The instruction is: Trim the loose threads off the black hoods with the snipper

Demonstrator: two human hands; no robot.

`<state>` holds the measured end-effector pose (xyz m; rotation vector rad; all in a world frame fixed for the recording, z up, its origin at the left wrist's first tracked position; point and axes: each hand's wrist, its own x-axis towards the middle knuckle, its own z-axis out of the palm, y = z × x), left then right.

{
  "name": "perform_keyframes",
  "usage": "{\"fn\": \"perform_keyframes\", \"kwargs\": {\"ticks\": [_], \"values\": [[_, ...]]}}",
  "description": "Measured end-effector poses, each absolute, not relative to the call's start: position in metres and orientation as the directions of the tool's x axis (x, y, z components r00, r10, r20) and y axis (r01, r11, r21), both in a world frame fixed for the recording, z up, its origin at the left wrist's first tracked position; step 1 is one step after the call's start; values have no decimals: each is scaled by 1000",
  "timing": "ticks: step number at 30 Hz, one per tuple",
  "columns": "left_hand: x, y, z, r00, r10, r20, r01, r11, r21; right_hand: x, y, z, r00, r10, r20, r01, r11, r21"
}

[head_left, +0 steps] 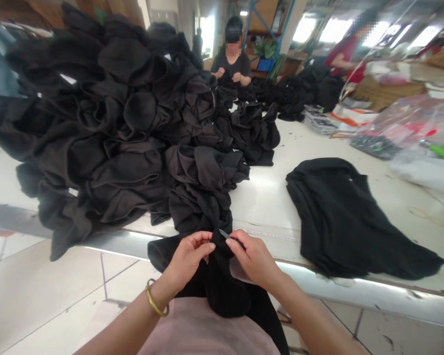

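The left hand (pixel 187 261) is closed in a pinch, thumb and fingers gripping a fold of a soft black fabric garment (pixel 222 281) held up just over the table's near edge. The right hand (pixel 253 259) is closed too, pinching a small pointed steel blade (pixel 225 234) whose tip lies against that same black fold. The fingers hide the rest of the blade, so I cannot tell exactly which tool it is. A thin gold bangle (pixel 156 299) circles the left wrist, and a pale pink cloth (pixel 203 328) covers the person's front beneath the garment.

Past my hands, I see a long white worktable (pixel 266 197) with a measuring tape (pixel 270 235) lying along its near edge, above a pale tiled floor (pixel 44 276). A large heap of crumpled black garments (pixel 96 138) fills the table's left side and reaches almost to the hands. A single black garment (pixel 355 222) lies spread flat to the right.

Farther along the table, a seated person in a dark T-shirt (pixel 231 64) has both hands at a piece of black fabric. Beyond them, a person in a red top (pixel 344 54) stands beside another black heap (pixel 311 86), near clear plastic bags (pixel 399 123) at the table's right side.
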<state>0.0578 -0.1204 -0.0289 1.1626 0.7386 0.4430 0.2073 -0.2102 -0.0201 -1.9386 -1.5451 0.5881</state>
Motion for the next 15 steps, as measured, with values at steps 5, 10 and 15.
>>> {"fn": "perform_keyframes", "kwargs": {"ticks": [5, 10, 15], "values": [[59, -120, -33, 693, 656, -298, 50, 369, 928, 209, -214, -20, 279, 960, -22, 658, -208, -724], [59, -120, -33, 693, 662, -285, 51, 349, 936, 204, -214, -20, 245, 969, -42, 663, -199, -722], [59, -120, -33, 699, 662, -271, 53, 330, 942, 204, -217, -27, 289, 957, 38, 648, -167, -743]]}}
